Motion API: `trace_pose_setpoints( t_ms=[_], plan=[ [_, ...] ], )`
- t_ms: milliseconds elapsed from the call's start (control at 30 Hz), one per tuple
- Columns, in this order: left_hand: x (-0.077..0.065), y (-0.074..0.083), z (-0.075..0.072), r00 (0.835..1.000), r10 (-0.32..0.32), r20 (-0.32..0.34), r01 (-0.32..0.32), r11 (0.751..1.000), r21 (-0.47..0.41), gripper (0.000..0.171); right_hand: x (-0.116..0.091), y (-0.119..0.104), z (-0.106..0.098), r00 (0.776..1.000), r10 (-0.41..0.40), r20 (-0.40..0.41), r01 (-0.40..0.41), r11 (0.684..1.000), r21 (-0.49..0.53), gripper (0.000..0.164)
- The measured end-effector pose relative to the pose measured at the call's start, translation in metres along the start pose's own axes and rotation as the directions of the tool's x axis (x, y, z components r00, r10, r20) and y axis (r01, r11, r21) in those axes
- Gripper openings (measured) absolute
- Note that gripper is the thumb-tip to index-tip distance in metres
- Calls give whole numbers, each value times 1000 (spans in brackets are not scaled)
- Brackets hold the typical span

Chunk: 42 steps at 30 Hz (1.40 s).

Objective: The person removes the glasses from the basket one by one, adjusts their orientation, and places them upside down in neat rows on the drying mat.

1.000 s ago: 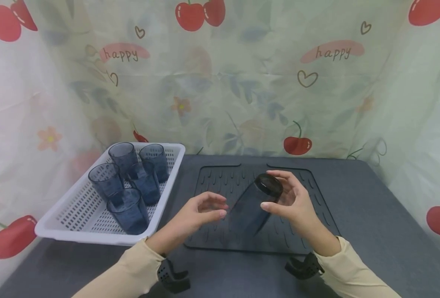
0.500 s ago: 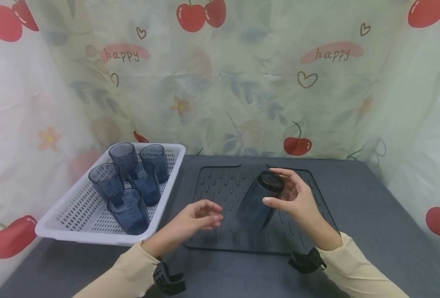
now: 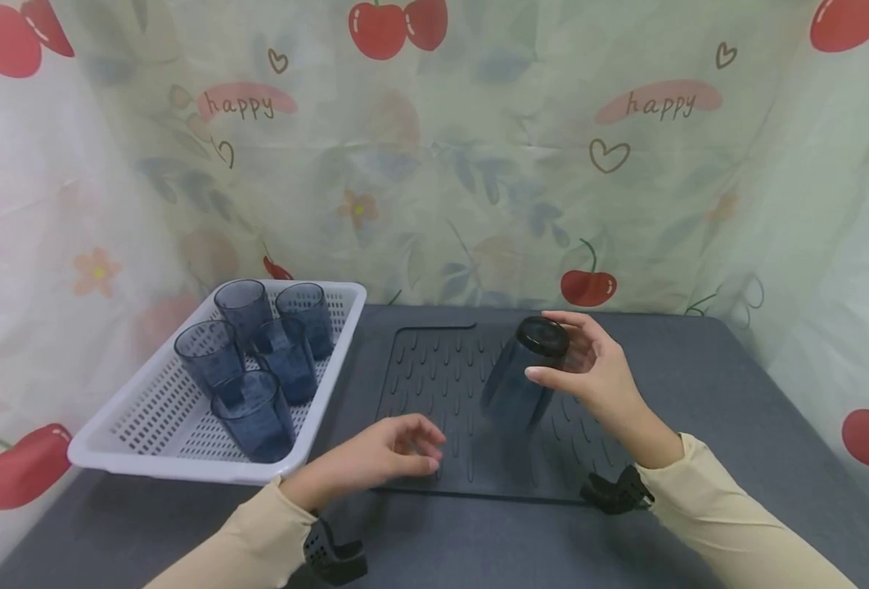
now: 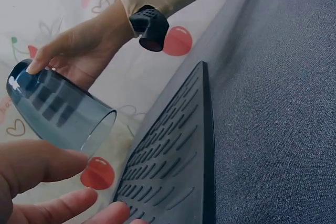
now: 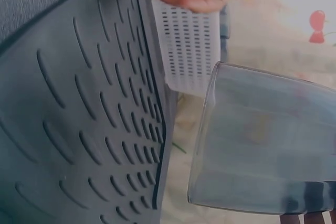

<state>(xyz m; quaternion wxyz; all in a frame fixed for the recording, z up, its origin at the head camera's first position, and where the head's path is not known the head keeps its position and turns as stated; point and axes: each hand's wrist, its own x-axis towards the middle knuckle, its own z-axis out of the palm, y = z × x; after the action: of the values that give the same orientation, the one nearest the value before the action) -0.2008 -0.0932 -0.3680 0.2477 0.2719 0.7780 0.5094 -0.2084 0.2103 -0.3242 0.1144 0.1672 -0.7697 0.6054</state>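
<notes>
The right hand (image 3: 589, 372) is holding a smoky blue tumbler (image 3: 519, 380) by its base end, fingers and thumb curling round it in a firm grip, so the tumbler is hanging upside down and tilted, its open mouth pointing down toward the ribbed black draining mat (image 3: 442, 384). In the left wrist view the tumbler (image 4: 55, 108) is hovering clear of the mat (image 4: 178, 161), not touching it. It is sitting over the mat's right half, toward the far edge of the worktop (image 3: 714, 409).

The left hand (image 3: 390, 454) is resting near the mat's front left corner, fingers loosely curled and gripping nothing, fingertips just at the mat's front edge.

Along the left edge of the worktop a white perforated basket (image 3: 155, 417) is holding five more blue tumblers (image 3: 254, 413) standing upright, close together, toward its far end.
</notes>
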Motion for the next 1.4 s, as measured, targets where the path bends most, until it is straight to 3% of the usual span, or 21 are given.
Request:
trace_pose_setpoints(
  t_ms=[200,633,1167,1400],
  plan=[
    [-1,0,0,999,-24,49,24,1000,-1,35,8,-2,-6,1000,-2,-21,1,1000,-25,68],
    [-2,0,0,999,-26,45,26,1000,-7,35,33,0,-23,995,29,-93,-41,990,-137,68],
    [-2,-1,0,998,-34,47,35,999,-19,36,51,27,-44,978,61,-198,-94,982,-164,71],
    [-2,-2,1,998,-30,48,31,999,-29,37,54,42,-51,954,114,-276,-167,970,-176,77]
  ],
)
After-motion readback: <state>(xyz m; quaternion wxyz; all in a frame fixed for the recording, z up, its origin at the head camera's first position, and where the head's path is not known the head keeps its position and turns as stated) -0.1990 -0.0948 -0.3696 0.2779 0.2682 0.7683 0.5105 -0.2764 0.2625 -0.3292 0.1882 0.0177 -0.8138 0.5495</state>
